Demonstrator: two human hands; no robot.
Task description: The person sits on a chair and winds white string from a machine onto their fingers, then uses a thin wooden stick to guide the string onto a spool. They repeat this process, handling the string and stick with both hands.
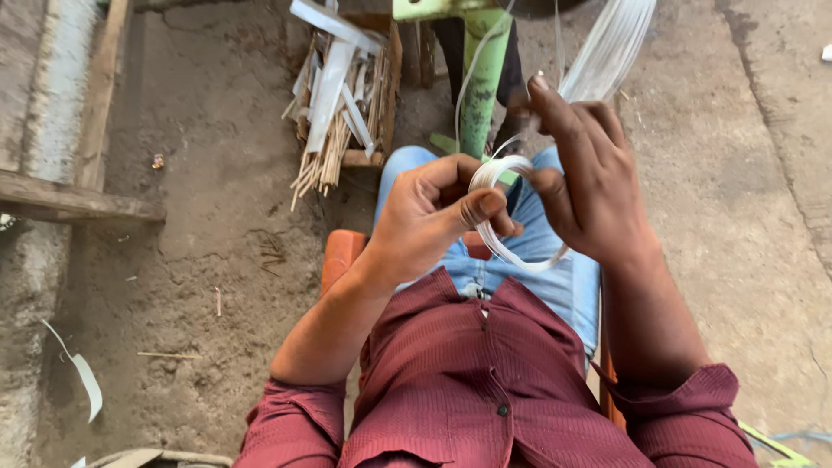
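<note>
wooden box of pale strips and sticks (pixel 342 95), green metal post (pixel 481 78), wooden beam (pixel 78 204), dirt floor (pixel 217 260)

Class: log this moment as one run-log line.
left hand: pinches white coil | right hand: grips coil, strands lead up | seated

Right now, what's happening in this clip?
A seated person in a maroon shirt and blue jeans holds a small coil of thin white plastic strips between both hands. The left hand pinches one side, the right hand grips the other, with strands running up past a green metal post. A wooden crate of pale sticks and strips sits on the dirt floor.
</note>
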